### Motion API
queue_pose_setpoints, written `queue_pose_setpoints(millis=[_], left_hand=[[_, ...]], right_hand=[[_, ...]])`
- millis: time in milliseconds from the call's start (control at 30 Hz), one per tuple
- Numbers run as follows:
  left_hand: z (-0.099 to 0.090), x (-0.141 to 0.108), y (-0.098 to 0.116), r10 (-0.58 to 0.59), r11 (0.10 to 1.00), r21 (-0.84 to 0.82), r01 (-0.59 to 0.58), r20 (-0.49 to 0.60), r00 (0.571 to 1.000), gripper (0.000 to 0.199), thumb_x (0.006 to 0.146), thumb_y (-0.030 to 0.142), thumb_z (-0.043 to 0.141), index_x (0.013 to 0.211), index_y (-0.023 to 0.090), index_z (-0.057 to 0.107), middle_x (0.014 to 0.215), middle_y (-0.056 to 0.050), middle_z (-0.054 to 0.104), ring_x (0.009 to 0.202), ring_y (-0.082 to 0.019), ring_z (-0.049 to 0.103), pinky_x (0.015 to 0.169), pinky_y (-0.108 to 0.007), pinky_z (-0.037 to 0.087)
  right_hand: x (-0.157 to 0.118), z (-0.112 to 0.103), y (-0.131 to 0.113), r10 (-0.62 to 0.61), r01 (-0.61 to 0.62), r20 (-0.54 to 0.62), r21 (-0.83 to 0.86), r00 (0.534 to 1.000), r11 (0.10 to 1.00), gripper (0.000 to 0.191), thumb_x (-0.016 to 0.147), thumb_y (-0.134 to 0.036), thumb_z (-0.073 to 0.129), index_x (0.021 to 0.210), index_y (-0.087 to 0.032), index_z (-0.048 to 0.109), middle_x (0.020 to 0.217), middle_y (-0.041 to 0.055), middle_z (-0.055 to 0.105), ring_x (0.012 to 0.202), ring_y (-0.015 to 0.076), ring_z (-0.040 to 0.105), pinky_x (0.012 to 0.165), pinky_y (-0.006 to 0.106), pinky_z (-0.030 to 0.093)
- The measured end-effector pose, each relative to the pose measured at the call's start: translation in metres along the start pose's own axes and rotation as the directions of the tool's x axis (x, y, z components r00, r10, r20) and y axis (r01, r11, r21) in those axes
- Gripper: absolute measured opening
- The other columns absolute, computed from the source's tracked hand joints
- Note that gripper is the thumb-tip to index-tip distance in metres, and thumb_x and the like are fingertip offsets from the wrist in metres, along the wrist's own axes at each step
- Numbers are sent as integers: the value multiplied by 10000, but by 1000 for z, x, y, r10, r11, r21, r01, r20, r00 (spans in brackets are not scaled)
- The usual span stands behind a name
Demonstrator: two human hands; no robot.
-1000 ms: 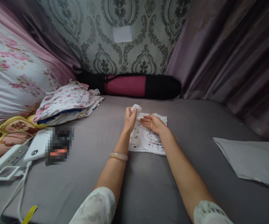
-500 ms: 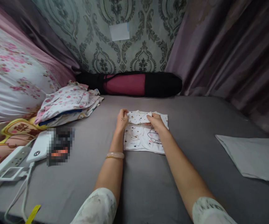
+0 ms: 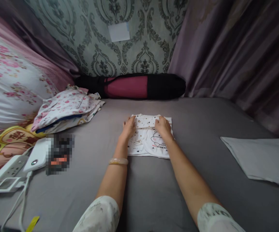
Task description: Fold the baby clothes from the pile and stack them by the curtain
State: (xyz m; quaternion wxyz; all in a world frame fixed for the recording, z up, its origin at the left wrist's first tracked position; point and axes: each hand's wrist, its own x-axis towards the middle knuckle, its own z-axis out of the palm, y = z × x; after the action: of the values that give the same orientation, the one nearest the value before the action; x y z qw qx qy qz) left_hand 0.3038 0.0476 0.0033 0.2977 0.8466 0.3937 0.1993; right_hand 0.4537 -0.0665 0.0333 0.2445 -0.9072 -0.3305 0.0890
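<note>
A small white printed baby top lies folded on the grey sheet, with a cartoon animal outline and lettering on its right front. Its upper part is folded down as a flap with tiny brown and dark prints. At the flap's left edge rests my left hand, fingers apart on the cloth; a pale bangle is on that wrist. My right hand lies on the flap's right part, thumb apart from the fingers, touching the fabric. The fingertips are partly hidden.
Folded clothes are stacked at the left, near a flowered pillow. A power strip and a white power bank with cables lie front left. A black-and-maroon long bag lies along the wall. Grey folded cloth is at the right.
The flap, held raised by both hands before, now lies flatter on the top. My fingers have loosened from their pinch and rest on the cloth. The view has shifted slightly.
</note>
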Motion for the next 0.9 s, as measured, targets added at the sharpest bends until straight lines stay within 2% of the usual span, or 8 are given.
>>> queue_pose_setpoints(millis=[133,267,367,433,500,567,733,900], left_hand=[[-1,-2,-1,1,1000,2,-1,6,1000,529,826,72,422,1328,223,486,1457,-133,461,1437,-288,257,1147,-551,124],[-2,-2,4,44,997,65,-43,-19,999,528,859,76,372,1360,221,448,1453,-135,462,1437,-282,259,1140,-571,141],[5,-1,15,157,978,146,-149,-49,986,521,880,83,340,1377,207,432,1459,-133,453,1433,-265,272,1153,-547,146],[12,-1,23,226,953,209,-221,-1,974,513,897,102,326,1395,190,412,1487,-125,418,1434,-248,269,1168,-510,146],[19,-1,27,243,927,274,-255,76,967,495,929,147,303,1416,171,384,1513,-120,381,1439,-236,257,1176,-478,155],[24,-2,27,208,911,338,-236,116,971,482,956,198,281,1427,144,366,1522,-125,365,1440,-236,253,1176,-462,172],[26,-1,18,79,892,436,-118,106,991,517,984,331,266,1436,97,360,1537,-151,326,1440,-260,251,1165,-464,215],[25,-1,19,47,884,458,-91,106,993,545,983,353,248,1450,91,351,1550,-147,297,1446,-270,233,1159,-498,215]], right_hand=[[-6,1,0,-27,26,-11,-81,1000,996,355,928,-226,410,1228,-123,568,1141,187,638,1045,297,612,871,391,452],[-9,2,-2,-94,73,-116,-172,989,982,360,908,-140,386,1210,-84,574,1207,223,587,1123,321,555,913,415,423],[-12,9,-7,-295,266,-126,-201,947,943,428,921,-120,324,1297,-74,522,1338,211,524,1259,309,455,1031,431,329],[-14,16,-11,-448,428,-63,-201,892,881,475,944,-154,290,1386,-79,448,1457,168,434,1369,282,333,1117,434,215],[-16,25,-12,-530,521,10,-202,848,829,509,959,-192,270,1439,-71,388,1528,139,345,1430,264,221,1156,434,118],[-18,32,-12,-552,552,62,-199,832,810,528,965,-223,266,1458,-63,364,1548,130,307,1445,259,184,1165,438,83],[-19,41,-8,-508,521,118,-201,853,829,549,978,-292,244,1462,-60,364,1534,122,335,1432,241,236,1167,421,95],[-18,40,-8,-500,516,128,-191,857,835,554,986,-312,219,1463,-70,364,1535,110,337,1430,231,241,1167,408,99]])
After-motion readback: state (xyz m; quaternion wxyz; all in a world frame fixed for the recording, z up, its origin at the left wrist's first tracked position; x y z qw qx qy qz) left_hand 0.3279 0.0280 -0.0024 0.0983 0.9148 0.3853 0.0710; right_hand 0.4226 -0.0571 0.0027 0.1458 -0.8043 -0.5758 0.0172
